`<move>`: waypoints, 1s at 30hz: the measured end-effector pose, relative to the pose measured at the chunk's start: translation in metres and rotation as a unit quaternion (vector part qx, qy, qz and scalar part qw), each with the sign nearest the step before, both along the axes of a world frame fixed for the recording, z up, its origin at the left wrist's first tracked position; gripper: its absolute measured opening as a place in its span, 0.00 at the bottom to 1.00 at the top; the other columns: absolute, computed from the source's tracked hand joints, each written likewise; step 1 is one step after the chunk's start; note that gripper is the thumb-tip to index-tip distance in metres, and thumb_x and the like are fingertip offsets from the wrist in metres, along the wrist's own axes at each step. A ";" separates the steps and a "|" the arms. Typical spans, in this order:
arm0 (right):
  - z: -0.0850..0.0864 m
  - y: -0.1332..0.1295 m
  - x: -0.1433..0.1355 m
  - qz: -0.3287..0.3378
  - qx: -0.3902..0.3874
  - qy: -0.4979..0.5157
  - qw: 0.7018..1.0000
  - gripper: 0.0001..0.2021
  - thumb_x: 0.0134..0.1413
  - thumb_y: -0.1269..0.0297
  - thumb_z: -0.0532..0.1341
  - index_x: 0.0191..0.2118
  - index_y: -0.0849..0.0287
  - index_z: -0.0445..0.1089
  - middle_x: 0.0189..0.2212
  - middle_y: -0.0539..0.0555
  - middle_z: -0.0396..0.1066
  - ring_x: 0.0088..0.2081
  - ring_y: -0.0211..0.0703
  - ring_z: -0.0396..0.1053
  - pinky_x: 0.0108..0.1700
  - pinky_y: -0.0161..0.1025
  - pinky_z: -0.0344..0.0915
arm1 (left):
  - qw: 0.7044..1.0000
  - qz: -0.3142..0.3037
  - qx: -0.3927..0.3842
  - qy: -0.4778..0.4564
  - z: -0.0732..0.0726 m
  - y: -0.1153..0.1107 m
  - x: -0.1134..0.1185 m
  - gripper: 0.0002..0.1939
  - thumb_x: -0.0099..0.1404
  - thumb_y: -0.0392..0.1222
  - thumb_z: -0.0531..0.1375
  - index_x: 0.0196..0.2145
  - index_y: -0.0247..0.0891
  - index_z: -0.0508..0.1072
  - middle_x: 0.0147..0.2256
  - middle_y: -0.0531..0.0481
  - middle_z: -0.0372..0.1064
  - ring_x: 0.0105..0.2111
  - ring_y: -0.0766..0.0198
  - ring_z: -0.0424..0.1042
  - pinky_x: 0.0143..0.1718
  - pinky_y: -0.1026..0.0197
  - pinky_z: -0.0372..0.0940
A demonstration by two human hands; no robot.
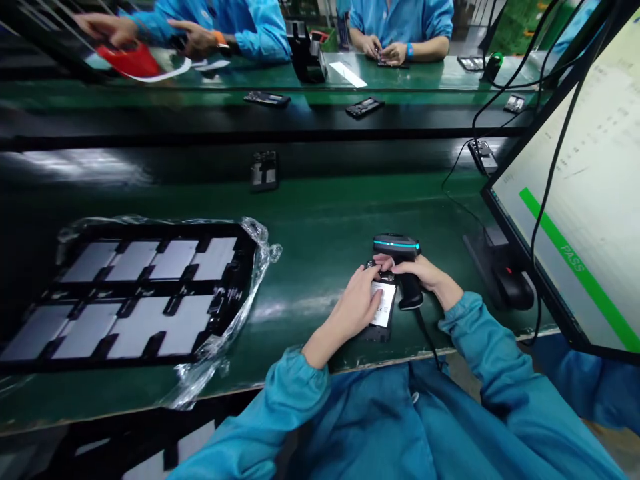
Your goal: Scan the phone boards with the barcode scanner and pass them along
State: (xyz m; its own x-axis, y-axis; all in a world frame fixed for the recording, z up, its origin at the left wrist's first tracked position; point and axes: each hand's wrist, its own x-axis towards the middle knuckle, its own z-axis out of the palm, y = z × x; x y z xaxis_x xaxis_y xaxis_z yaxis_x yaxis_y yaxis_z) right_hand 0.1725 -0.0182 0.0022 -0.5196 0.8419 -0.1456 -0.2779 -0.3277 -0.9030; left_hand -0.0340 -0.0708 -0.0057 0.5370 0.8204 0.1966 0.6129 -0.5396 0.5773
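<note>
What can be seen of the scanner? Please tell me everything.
The scanner appears to lie on the bench, beside the opened phone. It looks like dark plastic, with a glowing blue strip across its head. Its handle points toward the near edge, and a black cable trails from it. The right hand crosses over the handle; whether they touch is unclear.

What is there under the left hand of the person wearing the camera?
Under the left hand is an opened phone-like device. Its white label and dark lower end are visible; the part directly beneath the hand is covered and cannot be seen.
</note>
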 end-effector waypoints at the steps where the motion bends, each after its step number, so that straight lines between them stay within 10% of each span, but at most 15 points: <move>1: -0.002 0.003 -0.001 0.005 -0.013 0.005 1.000 0.10 0.44 0.65 0.68 0.36 0.61 0.79 0.49 0.58 0.76 0.55 0.55 0.69 0.62 0.50 0.58 | 1.000 0.000 0.004 -0.005 -0.001 0.000 0.000 0.28 0.70 0.38 0.49 0.65 0.33 0.50 0.56 0.35 0.64 0.58 0.53 0.64 0.67 0.39 0.49; 5: -0.006 0.006 -0.006 0.024 -0.055 0.011 0.998 0.19 0.43 0.68 0.69 0.46 0.59 0.78 0.53 0.57 0.74 0.59 0.55 0.66 0.63 0.51 0.57 | 1.000 0.013 0.016 0.021 -0.001 0.000 0.005 0.24 0.69 0.42 0.53 0.60 0.30 0.59 0.43 0.40 0.67 0.49 0.51 0.65 0.62 0.37 0.54; 11: -0.005 0.008 -0.009 0.043 -0.003 -0.024 0.999 0.06 0.43 0.67 0.67 0.31 0.61 0.78 0.37 0.53 0.77 0.56 0.55 0.66 0.62 0.48 0.55 | 0.993 0.017 0.028 0.111 0.007 -0.008 0.003 0.18 0.69 0.52 0.55 0.44 0.35 0.74 0.40 0.40 0.67 0.44 0.49 0.62 0.49 0.41 0.62; 20: -0.001 0.004 -0.010 0.038 -0.010 -0.041 0.998 0.07 0.41 0.66 0.67 0.30 0.62 0.77 0.37 0.56 0.76 0.54 0.55 0.66 0.57 0.46 0.59 | 0.990 0.081 -0.009 0.114 0.004 -0.035 -0.003 0.21 0.68 0.47 0.57 0.57 0.45 0.69 0.68 0.39 0.42 0.69 0.35 0.33 0.63 0.27 0.43; 30: -0.003 0.002 -0.013 0.035 0.010 -0.042 0.998 0.08 0.40 0.66 0.67 0.30 0.62 0.75 0.33 0.53 0.74 0.42 0.48 0.70 0.48 0.42 0.66 | 0.985 0.149 -0.067 0.060 -0.007 -0.042 0.030 0.35 0.58 0.47 0.65 0.61 0.38 0.59 0.68 0.33 0.42 0.70 0.36 0.35 0.65 0.29 0.42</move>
State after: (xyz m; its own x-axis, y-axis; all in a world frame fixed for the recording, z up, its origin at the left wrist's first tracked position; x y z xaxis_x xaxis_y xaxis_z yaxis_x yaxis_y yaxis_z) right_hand 0.1594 -0.0160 -0.0007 -0.5645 0.8067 -0.1746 -0.1785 -0.3259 -0.9284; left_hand -0.0038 -0.1126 -0.0123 0.2805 0.9595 0.0253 0.8009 -0.2484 0.5449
